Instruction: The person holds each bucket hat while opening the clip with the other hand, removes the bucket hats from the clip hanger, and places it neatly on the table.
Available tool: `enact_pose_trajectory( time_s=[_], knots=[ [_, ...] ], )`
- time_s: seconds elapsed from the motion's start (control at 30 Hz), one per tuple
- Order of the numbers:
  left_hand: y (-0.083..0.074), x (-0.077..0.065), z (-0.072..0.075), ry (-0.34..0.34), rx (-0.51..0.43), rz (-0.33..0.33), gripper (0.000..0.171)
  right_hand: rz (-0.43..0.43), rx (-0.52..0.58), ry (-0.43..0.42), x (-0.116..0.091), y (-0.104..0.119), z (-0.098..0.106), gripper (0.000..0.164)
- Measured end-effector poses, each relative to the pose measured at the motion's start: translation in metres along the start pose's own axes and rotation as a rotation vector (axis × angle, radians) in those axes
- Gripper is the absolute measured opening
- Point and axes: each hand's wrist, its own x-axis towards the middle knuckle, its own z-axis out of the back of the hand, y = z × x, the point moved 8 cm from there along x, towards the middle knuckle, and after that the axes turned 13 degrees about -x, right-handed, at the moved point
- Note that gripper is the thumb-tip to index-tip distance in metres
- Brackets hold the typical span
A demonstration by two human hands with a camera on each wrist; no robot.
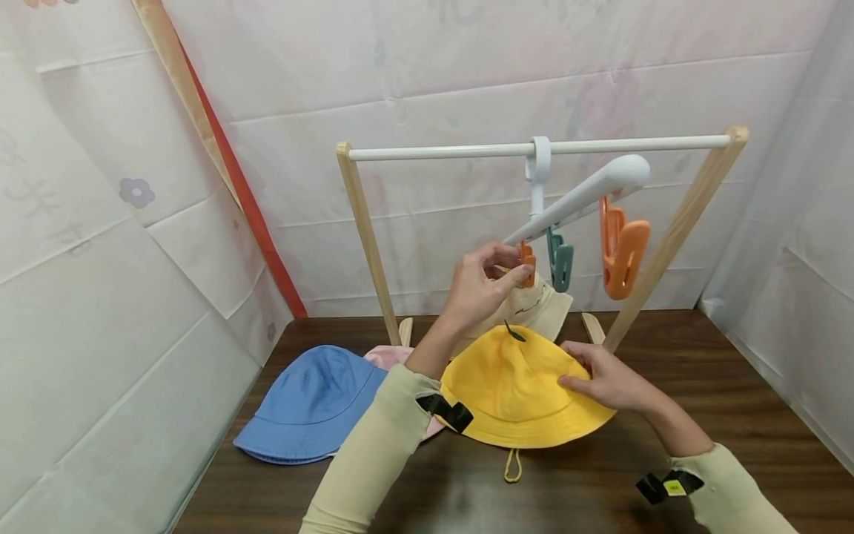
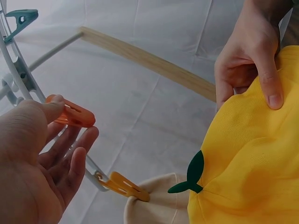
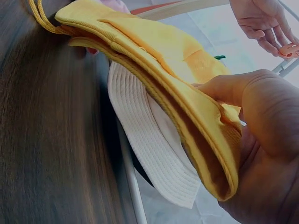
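Note:
My left hand (image 1: 495, 282) is raised to the white hanger (image 1: 579, 197) and pinches a small orange clip (image 1: 528, 264) between thumb and fingers; the left wrist view shows the thumb on this orange clip (image 2: 71, 115). A cream hat (image 1: 536, 307) hangs from a neighbouring yellow-orange clip (image 2: 124, 185). My right hand (image 1: 598, 377) grips the brim of a yellow bucket hat (image 1: 514, 387) with a green leaf on its crown, held just above the table. In the right wrist view the yellow hat (image 3: 163, 60) is folded in my right hand (image 3: 261, 140), over the cream hat (image 3: 159, 149).
The hanger hooks over the white rod (image 1: 440, 152) of a wooden-legged rack (image 1: 365, 230) and also carries a teal clip (image 1: 560, 263) and a large orange clip (image 1: 622, 252). A blue hat (image 1: 313, 404) and a pink hat (image 1: 387, 357) lie on the dark table (image 1: 667, 326). White sheets enclose it.

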Motion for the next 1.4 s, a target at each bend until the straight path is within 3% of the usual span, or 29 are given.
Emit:
enact_pose_trajectory(
  time_s=[0.5,0.8,1.2,1.4],
  knots=[
    [0.002,0.0,-0.003,0.001,0.001,-0.073,0.031,-0.074,-0.082,0.051,0.0,-0.01,-0.003,0.022],
    [0.004,-0.001,-0.003,-0.001,-0.025,-0.08,0.032,-0.082,-0.136,0.071,-0.001,-0.015,-0.009,0.038],
    [0.008,-0.001,-0.003,0.032,-0.032,-0.042,0.033,-0.141,-0.08,0.133,-0.001,-0.019,-0.015,0.045],
    [0.008,-0.002,-0.001,0.025,-0.038,-0.046,0.034,-0.151,-0.021,0.167,-0.002,-0.022,-0.018,0.035]
  ],
)
